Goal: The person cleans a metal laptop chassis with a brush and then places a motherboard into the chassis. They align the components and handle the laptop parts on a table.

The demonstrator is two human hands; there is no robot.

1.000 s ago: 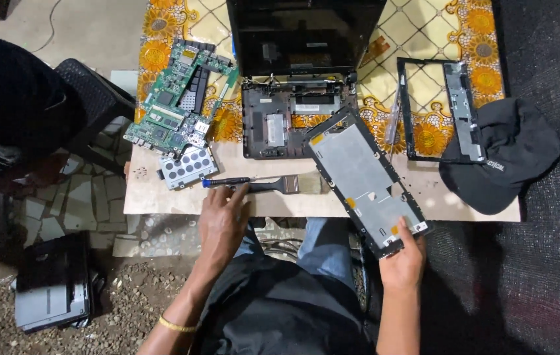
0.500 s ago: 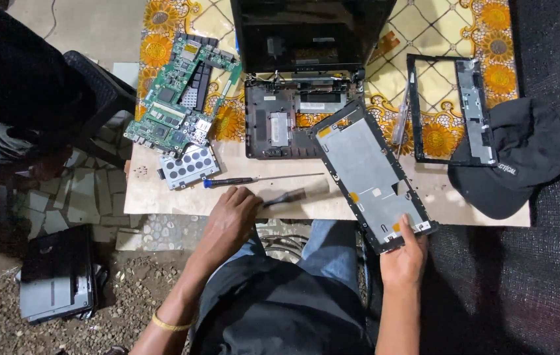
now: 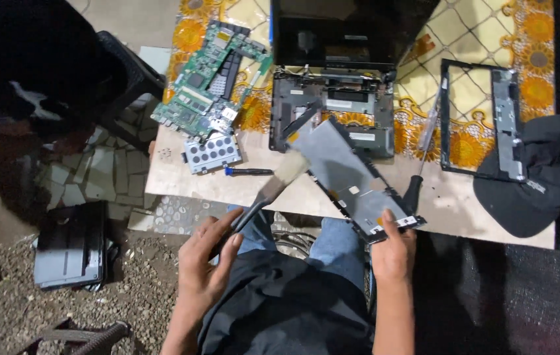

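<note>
Left hand (image 3: 204,263) grips a brush (image 3: 267,194), bristles at the upper end of the panel (image 3: 352,177), centre frame; right hand (image 3: 391,246) clamps the panel's lower end. Circuit board (image 3: 211,89) upper left, open laptop (image 3: 336,79) top centre, screwdriver (image 3: 421,164) just right of panel. Vs 0.5 s ago: brush now off the table (image 3: 181,187), raised to the panel.

My left hand (image 3: 204,263) sits low over my lap, fingers curled shut with the thumb on top. My right hand (image 3: 391,246) is raised a little farther forward, thumb pointing up, forearm running straight back toward me.
</note>
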